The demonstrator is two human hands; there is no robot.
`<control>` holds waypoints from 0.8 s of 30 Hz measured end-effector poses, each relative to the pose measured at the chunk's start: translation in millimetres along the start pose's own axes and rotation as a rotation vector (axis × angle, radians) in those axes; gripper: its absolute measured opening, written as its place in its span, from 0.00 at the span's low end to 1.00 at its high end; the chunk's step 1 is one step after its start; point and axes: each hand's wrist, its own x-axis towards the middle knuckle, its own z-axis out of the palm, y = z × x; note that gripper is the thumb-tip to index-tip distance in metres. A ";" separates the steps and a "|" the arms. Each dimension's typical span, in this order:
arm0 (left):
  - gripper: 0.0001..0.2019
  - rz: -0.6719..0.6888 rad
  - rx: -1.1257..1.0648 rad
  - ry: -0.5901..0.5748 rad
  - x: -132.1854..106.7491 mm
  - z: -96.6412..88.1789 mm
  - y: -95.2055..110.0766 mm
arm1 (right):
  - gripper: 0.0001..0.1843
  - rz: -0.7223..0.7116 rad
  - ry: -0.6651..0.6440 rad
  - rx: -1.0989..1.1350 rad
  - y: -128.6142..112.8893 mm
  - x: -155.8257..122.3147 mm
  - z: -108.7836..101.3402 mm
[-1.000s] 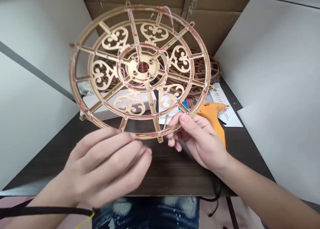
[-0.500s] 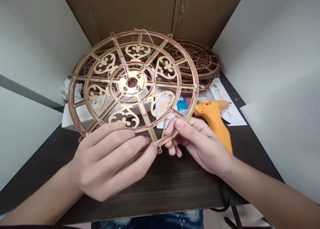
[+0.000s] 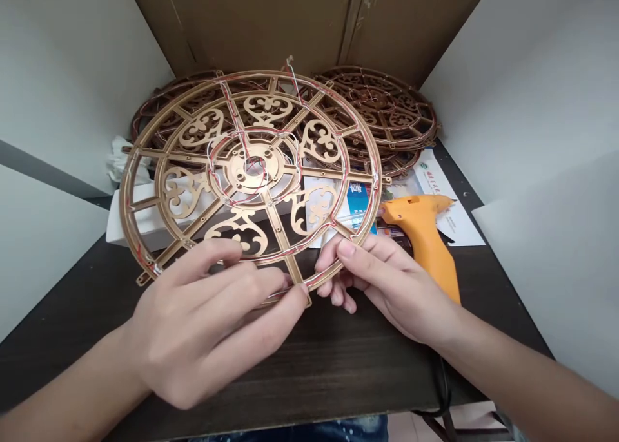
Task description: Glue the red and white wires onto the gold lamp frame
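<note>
Rightward along the rim (image 3: 126, 203) of the gold frame (image 3: 238, 171), the left hand (image 3: 207, 332) has been shifted — closed now at the lower spoke (image 3: 279, 228). Tilted above the counter (image 3: 387, 371), the frame is pinched by the right hand (image 3: 391, 274) — wires (image 3: 346, 158) could be dislodged if snagged.

White panels (image 3: 532, 107) flank the dark wood-grain worktop (image 3: 362, 371). Brown cardboard (image 3: 265, 23) stands behind it, pale floor (image 3: 403, 422) below.

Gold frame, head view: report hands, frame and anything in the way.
Right hand pinching gold frame by its rim; left hand at near edge. Frame held tilted. Orange glue gun beyond right hand, stacked frames behind.
</note>
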 end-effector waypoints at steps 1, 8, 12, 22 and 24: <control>0.20 -0.009 -0.009 -0.005 -0.4 -0.4 -0.3 | 0.16 0.010 0.005 -0.004 0.7 0.4 -0.6; 0.16 0.248 -0.017 -0.057 7.0 -1.7 -24.1 | 0.16 0.054 0.061 -0.008 1.9 2.4 -1.2; 0.07 0.265 0.092 0.006 16.5 0.2 -22.6 | 0.16 0.079 0.087 -0.016 2.6 4.6 -0.4; 0.06 0.261 0.141 0.009 16.9 1.4 -23.0 | 0.22 0.281 -0.010 -0.511 -23.4 -18.0 4.0; 0.05 0.253 0.134 -0.001 15.7 2.7 -23.9 | 0.16 0.104 0.085 -0.930 -29.9 -28.1 6.2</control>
